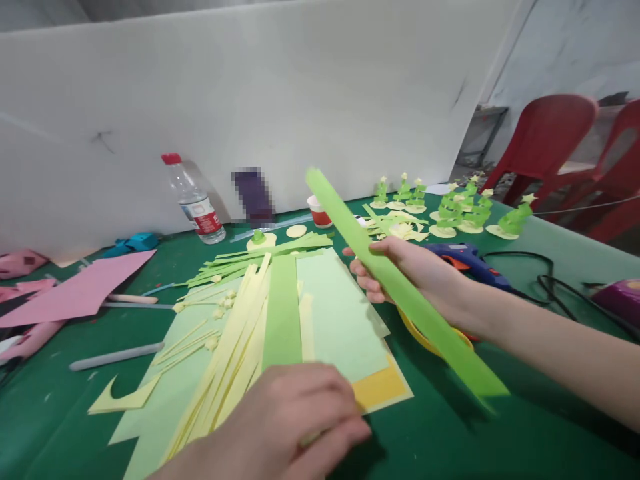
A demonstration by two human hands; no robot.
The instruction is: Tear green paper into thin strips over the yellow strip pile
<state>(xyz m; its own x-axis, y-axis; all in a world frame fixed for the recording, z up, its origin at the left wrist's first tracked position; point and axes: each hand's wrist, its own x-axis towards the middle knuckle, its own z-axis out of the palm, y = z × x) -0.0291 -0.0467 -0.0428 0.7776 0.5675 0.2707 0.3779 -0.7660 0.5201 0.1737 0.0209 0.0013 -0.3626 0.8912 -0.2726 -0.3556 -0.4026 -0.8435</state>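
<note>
- Nearest the lens, the left hand (280, 427) lies palm down, fingers curled loosely, on the lower end of a fan of pale yellow paper strips (235, 353) and a broad green strip (283, 313); whether it pinches any of them cannot be told.
- Raised above the table, the right hand (400, 273) grips a long bright green paper strip (400, 287) near its middle, thumb on top and fingers beneath; the strip slants from upper left to lower right, clear of the surface.
- Under the strips sit a light green sheet (335, 320) and an orange-yellow sheet (380, 390), on a dark green table (500, 440).
- Just behind the right wrist rests a blue glue gun (470, 260), its black cord trailing right.
- Small green paper trees on round yellow bases (450, 213) stand in a cluster at the far right of the table.
- A clear water bottle with a red cap (195, 200) and a small red cup (319, 212) stand near the white back wall.
- Pink paper (80, 290) lies at the left.
- Red plastic chairs (550, 147) stand beyond the table.
</note>
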